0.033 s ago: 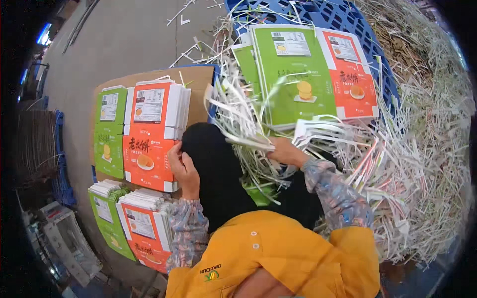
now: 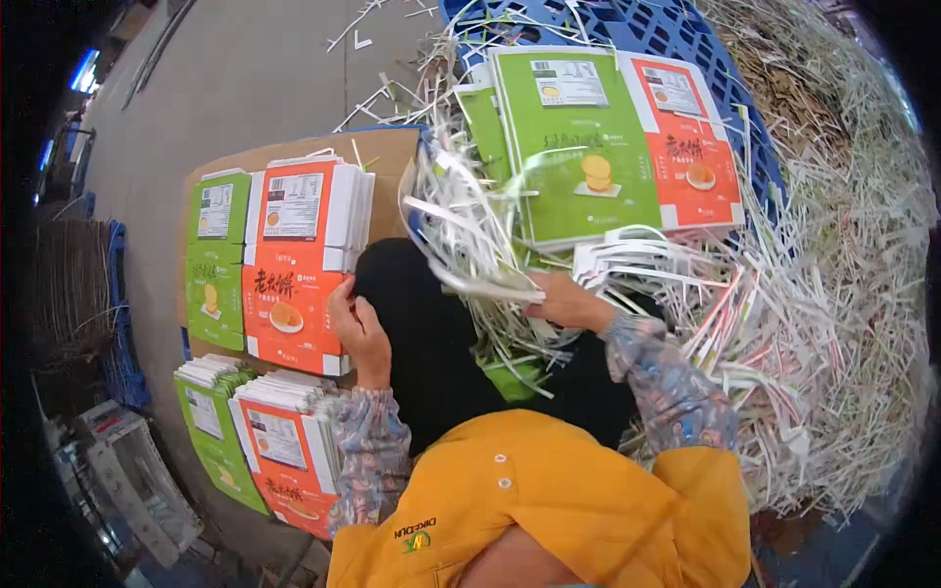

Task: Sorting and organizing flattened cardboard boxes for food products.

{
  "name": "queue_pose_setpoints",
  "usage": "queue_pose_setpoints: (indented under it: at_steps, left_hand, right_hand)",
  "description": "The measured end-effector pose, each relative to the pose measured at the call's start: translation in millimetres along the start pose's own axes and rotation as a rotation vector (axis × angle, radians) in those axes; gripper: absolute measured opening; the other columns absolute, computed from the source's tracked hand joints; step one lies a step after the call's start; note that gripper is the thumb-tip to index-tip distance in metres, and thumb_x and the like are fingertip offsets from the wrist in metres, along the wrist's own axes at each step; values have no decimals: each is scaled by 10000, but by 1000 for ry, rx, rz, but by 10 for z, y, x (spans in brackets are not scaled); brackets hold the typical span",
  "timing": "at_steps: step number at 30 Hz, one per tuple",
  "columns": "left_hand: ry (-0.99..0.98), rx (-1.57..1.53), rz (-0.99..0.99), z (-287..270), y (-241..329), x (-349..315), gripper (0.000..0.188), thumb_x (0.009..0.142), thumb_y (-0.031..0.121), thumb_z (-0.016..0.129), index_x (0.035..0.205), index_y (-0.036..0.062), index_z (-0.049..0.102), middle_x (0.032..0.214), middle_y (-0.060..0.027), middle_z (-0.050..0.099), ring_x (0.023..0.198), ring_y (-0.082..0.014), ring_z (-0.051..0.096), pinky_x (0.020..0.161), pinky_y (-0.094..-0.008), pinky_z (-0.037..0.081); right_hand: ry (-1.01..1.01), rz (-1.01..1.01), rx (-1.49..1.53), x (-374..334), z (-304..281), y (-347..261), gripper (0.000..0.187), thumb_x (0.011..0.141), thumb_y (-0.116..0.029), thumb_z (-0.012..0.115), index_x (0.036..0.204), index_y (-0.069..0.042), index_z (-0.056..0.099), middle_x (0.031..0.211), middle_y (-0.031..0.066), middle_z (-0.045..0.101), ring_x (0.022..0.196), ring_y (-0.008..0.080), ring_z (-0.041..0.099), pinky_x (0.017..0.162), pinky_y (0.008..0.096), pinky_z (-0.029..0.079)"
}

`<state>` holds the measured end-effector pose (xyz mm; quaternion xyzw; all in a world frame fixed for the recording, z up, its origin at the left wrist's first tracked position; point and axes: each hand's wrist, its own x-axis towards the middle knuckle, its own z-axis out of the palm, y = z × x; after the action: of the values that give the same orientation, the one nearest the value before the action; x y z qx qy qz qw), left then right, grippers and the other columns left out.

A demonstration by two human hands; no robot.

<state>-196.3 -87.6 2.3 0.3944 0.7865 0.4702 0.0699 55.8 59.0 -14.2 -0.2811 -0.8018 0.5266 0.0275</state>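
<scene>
A bunch of white paper strips (image 2: 487, 287) is pinched in my right hand (image 2: 573, 302), fanning out up and to the left over my lap. My left hand (image 2: 363, 338) is beside the lower right edge of a stack of orange-and-white printed card sheets (image 2: 294, 323); its thumb and fingers are apart and hold nothing, with the fingertips at the stack's edge. Left of that stack, a green printed stack (image 2: 216, 284) lies close alongside. Both rest on a brown cardboard sheet (image 2: 387, 162).
Nearer me on the left are more green stacks (image 2: 206, 426) and orange stacks (image 2: 279, 456). Large uncut green-and-orange sheets (image 2: 588, 206) lie piled on a blue plastic pallet (image 2: 676, 34). A big heap of shredded strips (image 2: 833, 323) covers the right side. Stray strips lie on the grey floor (image 2: 265, 78).
The loose strips hanging from my right hand have swung slightly, and that hand has shifted a little. My left hand has barely moved.
</scene>
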Motion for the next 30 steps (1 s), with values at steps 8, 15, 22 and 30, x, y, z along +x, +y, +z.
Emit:
queue_pose_setpoints:
  at_steps: [8, 15, 22, 30]
  left_hand:
    - [57, -23, -16, -79, 67, 6, 218, 762, 18, 475, 969, -44, 505, 929, -139, 509, 827, -226, 485, 756, -294, 385]
    - [-136, -186, 197, 686, 619, 113, 211, 692, 43, 530, 900, 15, 558, 885, -122, 552, 884, -264, 498, 800, -339, 368]
    - [-571, -196, 220, 2351, 144, -212, 308, 707, 139, 500, 977, -2, 552, 965, -178, 556, 915, -308, 517, 808, -352, 391]
    - [-626, -504, -328, 2720, -179, -609, 327, 752, 50, 449, 1057, -64, 478, 1053, -171, 538, 990, -238, 513, 860, -294, 383]
  right_hand:
    - [388, 433, -572, -2485, -1571, 310, 316, 735, -140, 539, 1039, -54, 526, 961, 170, 558, 884, 334, 524, 763, 367, 421]
    - [980, 635, -1126, -6959, -2498, 734, 343, 750, -153, 554, 1048, 11, 512, 961, 163, 574, 859, 265, 549, 773, 335, 422]
    - [1467, 613, -920, -5653, -2674, 443, 323, 789, -175, 555, 1031, 37, 526, 990, 157, 571, 898, 237, 538, 814, 317, 406]
    - [819, 379, 321, -1040, -956, 904, 238, 738, -170, 583, 876, 24, 577, 806, 57, 581, 685, 91, 521, 598, 229, 416]
